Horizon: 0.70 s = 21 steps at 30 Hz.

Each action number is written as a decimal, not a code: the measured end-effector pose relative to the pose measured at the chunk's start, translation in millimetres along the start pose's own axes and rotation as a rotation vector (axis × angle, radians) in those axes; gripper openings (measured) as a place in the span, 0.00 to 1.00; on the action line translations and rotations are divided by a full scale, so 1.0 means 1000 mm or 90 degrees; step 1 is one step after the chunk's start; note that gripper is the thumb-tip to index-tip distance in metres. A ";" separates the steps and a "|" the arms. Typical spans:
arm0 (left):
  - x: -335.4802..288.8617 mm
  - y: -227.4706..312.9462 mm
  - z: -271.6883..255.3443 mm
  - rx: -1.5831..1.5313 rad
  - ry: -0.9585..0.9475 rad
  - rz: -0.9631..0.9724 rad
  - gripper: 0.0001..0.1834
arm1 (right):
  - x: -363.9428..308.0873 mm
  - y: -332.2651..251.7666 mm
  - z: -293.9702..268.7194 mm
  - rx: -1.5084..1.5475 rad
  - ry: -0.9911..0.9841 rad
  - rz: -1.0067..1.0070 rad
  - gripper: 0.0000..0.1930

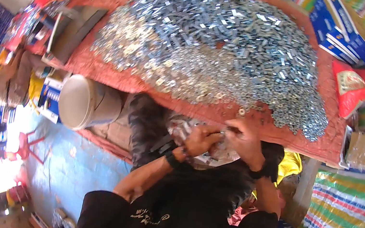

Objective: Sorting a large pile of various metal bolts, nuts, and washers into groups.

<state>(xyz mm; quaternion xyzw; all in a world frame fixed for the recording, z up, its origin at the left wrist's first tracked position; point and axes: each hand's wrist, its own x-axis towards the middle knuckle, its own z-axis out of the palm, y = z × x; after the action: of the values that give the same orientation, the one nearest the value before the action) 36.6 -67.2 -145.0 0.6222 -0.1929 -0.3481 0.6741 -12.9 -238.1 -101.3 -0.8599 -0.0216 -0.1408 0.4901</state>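
My left hand (pixel 202 140) and my right hand (pixel 247 142) are close together over my lap, at the near edge of the table. The fingers of both hands are closed in a pinch around something small, partly hidden, that I cannot make out. Below them a whitish bag or container (pixel 182 128) with reddish marks rests between my legs. Just beyond my hands lies a wide heap of small metal parts: bluish flat plates (pixel 179 20) at the back, pale washers (pixel 130 39) at the left, and small nut-like pieces (pixel 300 110) at the right.
The heap lies on a red cloth (pixel 330 135). A white bucket (pixel 78 101) stands left of my legs, below a metal tray (pixel 77 29). At the right are a blue-and-white box (pixel 343 32) and a red-and-white bag (pixel 358 89). Another person (pixel 7 81) sits far left.
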 end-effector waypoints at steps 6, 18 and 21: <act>-0.019 0.003 0.023 0.070 0.037 -0.011 0.11 | -0.032 -0.014 -0.001 -0.031 0.039 0.154 0.12; -0.052 -0.004 0.019 0.171 0.096 0.117 0.12 | -0.076 -0.035 0.012 0.113 0.036 0.026 0.21; -0.058 -0.005 0.017 0.192 0.087 0.107 0.12 | -0.083 -0.044 0.005 0.103 0.013 0.176 0.23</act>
<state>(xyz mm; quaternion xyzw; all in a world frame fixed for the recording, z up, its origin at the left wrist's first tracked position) -15.8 -38.0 -137.2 0.7203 -0.2480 -0.2147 0.6112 -99.3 -202.7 -89.2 -0.8109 0.0907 -0.0784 0.5728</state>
